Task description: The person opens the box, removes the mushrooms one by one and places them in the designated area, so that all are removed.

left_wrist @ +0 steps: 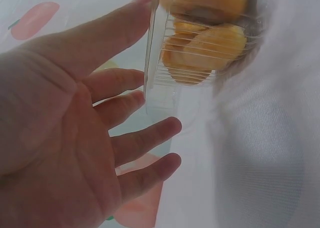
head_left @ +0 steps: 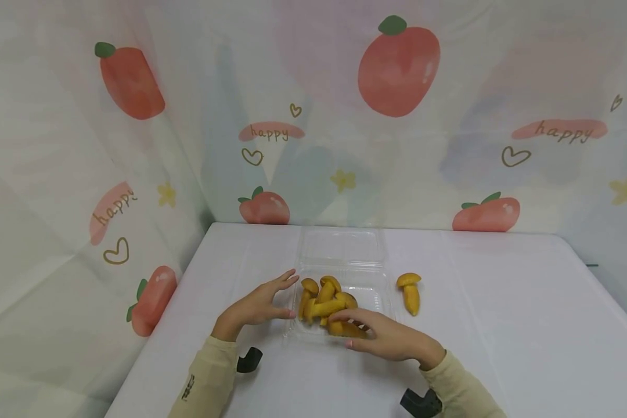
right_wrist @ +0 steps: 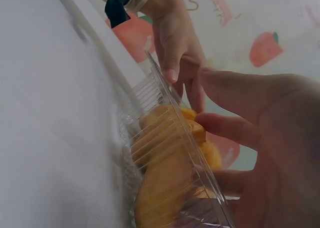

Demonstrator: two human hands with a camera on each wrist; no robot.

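As the yellow mushrooms (head_left: 328,306) lie heaped toward the left inside the clear container (head_left: 372,295), a knock from your right grip (head_left: 384,335) could topple one or, if it catches the front wall, drag the container. That grip is part-open, fingers loosely bent over the front mushroom (head_left: 339,329), no firm hold evident. Your left grip (head_left: 257,303) is spread beside the container's left wall, holding nothing. One loose mushroom (head_left: 410,295) lies on the surface (head_left: 501,313), right of the container, liable to roll if brushed; the container's right wall separates it from the heap. The lid (head_left: 342,247) lies open behind the container.
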